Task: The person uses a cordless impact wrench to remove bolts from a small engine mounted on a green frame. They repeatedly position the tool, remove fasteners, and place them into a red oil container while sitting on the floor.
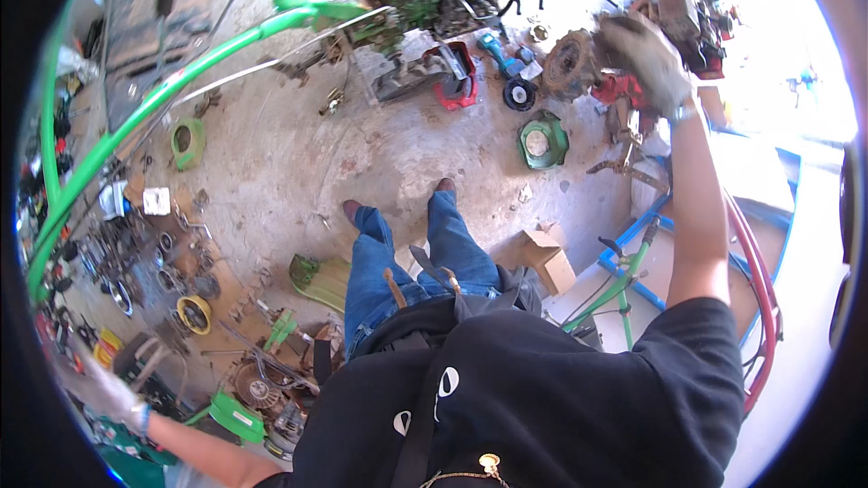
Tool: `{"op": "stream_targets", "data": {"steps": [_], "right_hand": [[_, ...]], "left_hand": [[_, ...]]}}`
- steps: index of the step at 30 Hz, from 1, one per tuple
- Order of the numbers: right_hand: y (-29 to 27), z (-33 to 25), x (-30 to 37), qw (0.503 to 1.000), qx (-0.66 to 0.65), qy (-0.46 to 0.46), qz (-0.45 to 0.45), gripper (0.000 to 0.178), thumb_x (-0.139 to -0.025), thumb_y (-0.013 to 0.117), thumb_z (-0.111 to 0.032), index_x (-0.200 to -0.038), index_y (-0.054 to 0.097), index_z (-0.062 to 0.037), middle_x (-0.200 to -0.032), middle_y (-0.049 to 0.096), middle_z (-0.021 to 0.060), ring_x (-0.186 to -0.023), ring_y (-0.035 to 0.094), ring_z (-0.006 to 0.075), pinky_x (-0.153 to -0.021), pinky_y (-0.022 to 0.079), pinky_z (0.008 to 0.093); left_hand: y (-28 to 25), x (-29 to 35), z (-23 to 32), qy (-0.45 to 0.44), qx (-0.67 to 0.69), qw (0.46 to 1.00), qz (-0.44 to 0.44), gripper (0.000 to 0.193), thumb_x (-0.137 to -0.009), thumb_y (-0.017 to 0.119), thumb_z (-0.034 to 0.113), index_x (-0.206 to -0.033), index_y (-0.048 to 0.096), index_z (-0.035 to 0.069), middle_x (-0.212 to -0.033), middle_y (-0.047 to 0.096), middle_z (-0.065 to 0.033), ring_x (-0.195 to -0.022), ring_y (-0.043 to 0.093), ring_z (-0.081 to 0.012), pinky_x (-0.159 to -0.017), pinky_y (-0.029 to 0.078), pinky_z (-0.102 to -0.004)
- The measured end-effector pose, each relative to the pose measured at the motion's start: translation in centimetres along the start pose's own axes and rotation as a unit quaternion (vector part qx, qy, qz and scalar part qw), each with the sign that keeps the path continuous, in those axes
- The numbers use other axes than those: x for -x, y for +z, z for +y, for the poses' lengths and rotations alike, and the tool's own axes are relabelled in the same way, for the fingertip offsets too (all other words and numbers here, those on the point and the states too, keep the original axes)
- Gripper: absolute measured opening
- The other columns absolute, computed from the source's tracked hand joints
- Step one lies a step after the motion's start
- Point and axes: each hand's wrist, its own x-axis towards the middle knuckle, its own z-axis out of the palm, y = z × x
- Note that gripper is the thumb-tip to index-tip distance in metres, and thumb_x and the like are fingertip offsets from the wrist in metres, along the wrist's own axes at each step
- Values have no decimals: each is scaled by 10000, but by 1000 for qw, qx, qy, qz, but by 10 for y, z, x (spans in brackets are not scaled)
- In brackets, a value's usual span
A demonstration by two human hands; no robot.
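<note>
Gripping a rusty machine assembly (624, 45) up ahead, the gloved right hand (646, 54) is clamped over its top, arm stretched out. It looks heavy, stiff cast metal, greasy and rough-edged, so a hold under the solid housing rather than on the round rusty disc (570, 63) just left of the hand seems safest. Far back and low, the gloved left hand (108, 393) hangs beside scattered parts; whether its fingers are closed I cannot tell. A green cover (541, 142) lies below the right hand.
</note>
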Motion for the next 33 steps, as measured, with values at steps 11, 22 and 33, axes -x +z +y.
{"op": "stream_targets", "data": {"steps": [11,22,33], "right_hand": [[18,117,302,687,-503,448,275,382,-935,613,-174,-1246,499,17,-1017,643,120,-810,681,222,-723,599,351],[18,101,316,655,-467,505,312,392,-935,619,-208,-1252,519,-1,-1017,631,97,-851,670,200,-769,585,337],[12,69,289,633,-448,532,341,387,-929,624,-182,-1247,519,13,-998,631,102,-827,668,199,-762,581,333]], "left_hand": [[111,185,171,-214,298,850,-377,522,-893,634,355,-1234,591,-38,-1251,624,-187,-1148,576,-327,-1004,411,-387],[207,133,255,-229,348,710,-568,439,-889,668,260,-1229,616,-12,-1195,645,-125,-1074,600,-214,-927,469,-329],[244,72,397,-63,402,573,-711,517,-940,629,335,-1340,555,16,-1329,576,-107,-1219,548,-236,-987,471,-342]]}}
